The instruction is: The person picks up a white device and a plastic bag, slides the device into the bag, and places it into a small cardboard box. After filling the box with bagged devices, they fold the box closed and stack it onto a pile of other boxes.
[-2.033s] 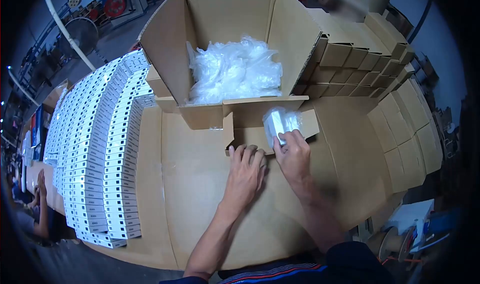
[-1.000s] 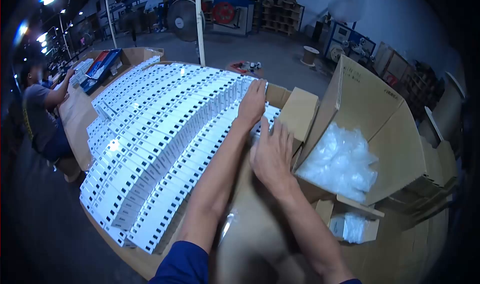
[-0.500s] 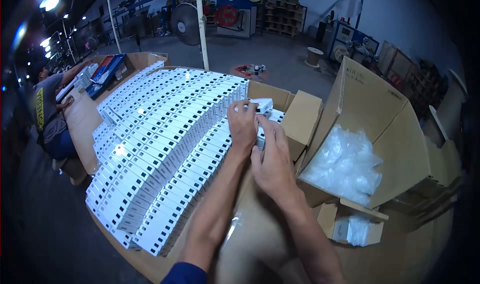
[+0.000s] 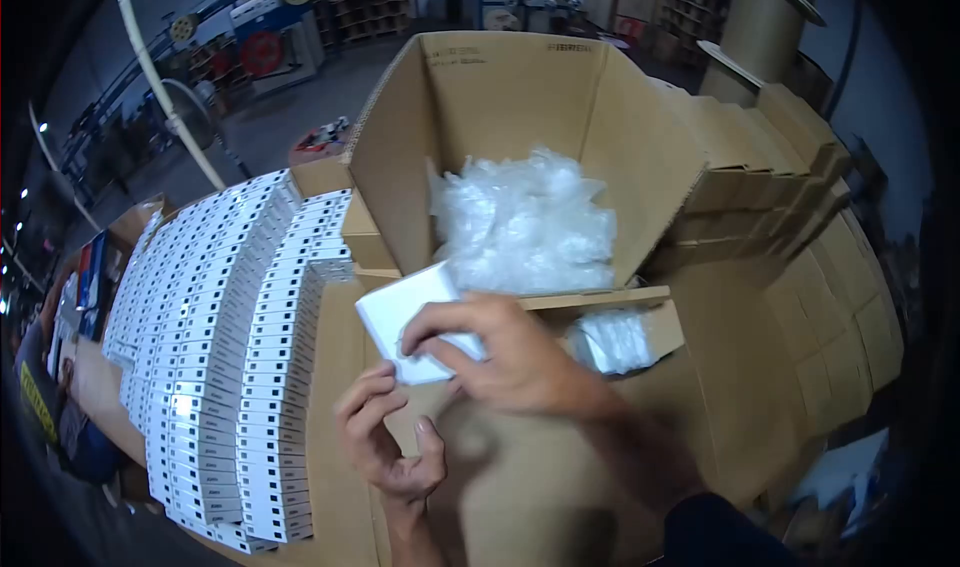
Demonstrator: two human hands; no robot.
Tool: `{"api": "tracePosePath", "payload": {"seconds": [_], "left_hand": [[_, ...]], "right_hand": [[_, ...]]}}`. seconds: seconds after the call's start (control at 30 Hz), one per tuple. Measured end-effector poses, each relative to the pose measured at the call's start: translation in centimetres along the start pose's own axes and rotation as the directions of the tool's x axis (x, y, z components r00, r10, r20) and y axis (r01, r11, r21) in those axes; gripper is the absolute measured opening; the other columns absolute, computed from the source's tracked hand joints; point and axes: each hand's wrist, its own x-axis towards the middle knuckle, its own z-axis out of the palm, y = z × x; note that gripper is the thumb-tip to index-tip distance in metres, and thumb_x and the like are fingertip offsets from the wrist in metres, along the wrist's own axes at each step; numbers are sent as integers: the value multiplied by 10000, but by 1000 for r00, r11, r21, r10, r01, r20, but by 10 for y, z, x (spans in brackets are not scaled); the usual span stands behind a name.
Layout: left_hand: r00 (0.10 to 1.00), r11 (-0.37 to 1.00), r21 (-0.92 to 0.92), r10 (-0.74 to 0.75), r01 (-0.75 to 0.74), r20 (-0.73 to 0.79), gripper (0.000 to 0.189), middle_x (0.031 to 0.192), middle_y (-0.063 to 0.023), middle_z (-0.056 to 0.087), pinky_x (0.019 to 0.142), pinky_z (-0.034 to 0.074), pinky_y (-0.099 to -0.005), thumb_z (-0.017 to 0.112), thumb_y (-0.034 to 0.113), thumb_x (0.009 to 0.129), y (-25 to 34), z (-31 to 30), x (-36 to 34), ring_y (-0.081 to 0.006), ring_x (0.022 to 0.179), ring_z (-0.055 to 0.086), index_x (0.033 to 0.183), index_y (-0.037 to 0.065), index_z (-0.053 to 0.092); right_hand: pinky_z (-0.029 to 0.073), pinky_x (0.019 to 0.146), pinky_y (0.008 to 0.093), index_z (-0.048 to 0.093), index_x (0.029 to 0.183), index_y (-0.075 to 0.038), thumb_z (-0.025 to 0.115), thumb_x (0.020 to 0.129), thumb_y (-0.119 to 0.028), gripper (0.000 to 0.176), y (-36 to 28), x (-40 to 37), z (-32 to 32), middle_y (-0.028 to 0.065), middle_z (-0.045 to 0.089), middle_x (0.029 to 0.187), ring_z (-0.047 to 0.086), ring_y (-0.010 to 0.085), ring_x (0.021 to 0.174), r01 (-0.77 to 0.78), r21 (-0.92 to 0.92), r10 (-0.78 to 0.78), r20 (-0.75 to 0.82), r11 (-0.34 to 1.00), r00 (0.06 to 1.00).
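A flat white box [image 4: 402,305] is tilted above the cardboard-covered table, gripped at its right part by my right hand [image 4: 515,357]. My right thumb and fingers pinch over its face. Just below its lower left corner is my left hand [image 4: 390,447], palm turned up, fingers apart and slightly curled, fingertips close to the box edge. To the left stand long rows of similar white boxes [image 4: 275,367], packed tightly on edge, each with a small dark square. Right behind my right hand sits a small open carton [image 4: 660,329] holding clear plastic-wrapped pieces [image 4: 612,342].
A large open carton [image 4: 520,87] at the back holds a heap of clear plastic bags [image 4: 520,222]. Folded cardboard [image 4: 750,197] is stacked at the right. A co-worker [image 4: 60,407] is at the far left, near a blue tray [image 4: 92,272]. A pole [image 4: 165,87] rises behind the rows.
My view has swung right. Both hands have left the far end of the white box rows; a white box is now in my right hand in front of the large carton, and my left hand has spread.
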Motion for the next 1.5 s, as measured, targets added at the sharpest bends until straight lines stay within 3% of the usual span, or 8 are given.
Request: {"api": "tracePosePath", "payload": {"seconds": [0.17,0.33,0.5,0.87,1.1,1.3,1.33,1.5], "left_hand": [[936,996,-79,-3,33,353,94,852,-125,701,730,543,-331,718,0,880,9,85,90,-226,762,692,969,-19,694],[662,968,-27,190,-249,725,306,900,-249,733,837,582,-481,803,216,847,-81,252,151,-403,936,724,979,-49,728],[727,984,54,88,-169,681,291,963,-239,753,833,578,-496,742,214,881,-161,346,122,-379,916,742,999,-50,722],[837,692,-498,-306,522,453,170,1019,-40,676,853,515,-273,576,153,1075,13,101,118,-101,914,623,1109,-8,622],[830,806,-218,-498,550,253,168,935,-31,691,799,505,-252,669,126,1027,53,25,0,-93,876,622,1070,-36,681],[730,288,-821,-650,493,211,522,1201,-152,670,954,519,-332,493,396,1108,48,19,-82,-199,1084,656,1388,-45,486],[666,321,-749,-716,580,209,658,1313,-185,618,1045,486,-372,384,498,1115,63,24,-98,-240,1198,624,1486,-45,342],[659,521,-439,-706,732,260,325,1038,-33,687,812,495,-248,560,270,1095,86,34,-145,-81,914,611,1201,-29,632]], "right_hand": [[522,895,452,733,1048,-43,603,936,-44,172,-1,-10,-106,240,658,982,646,424,983,78,-607,-295,-266,791,918],[525,907,472,749,1111,-69,634,980,-170,201,-10,20,-163,241,633,1047,651,427,989,33,-669,-460,-472,742,752],[510,938,424,751,1179,-111,639,1006,-238,242,-2,29,-175,201,627,1075,653,351,1013,-63,-646,-369,-510,761,776],[535,890,394,730,1195,-104,875,833,-278,427,-4,-45,-139,157,658,1085,647,293,1008,13,-401,-292,-645,916,707],[574,751,296,717,965,53,749,978,-226,281,17,-151,-58,122,623,969,658,137,852,-238,223,284,-209,945,936],[669,699,330,693,959,96,652,1034,-154,265,27,-230,24,97,587,969,674,166,829,-90,460,343,-503,883,793],[673,721,337,696,968,95,650,1035,-159,267,22,-237,34,97,579,986,675,174,842,-76,449,344,-554,890,758],[594,732,294,703,948,69,666,1033,-176,263,32,-276,59,90,619,962,638,145,869,-160,413,399,-594,896,699]]}}
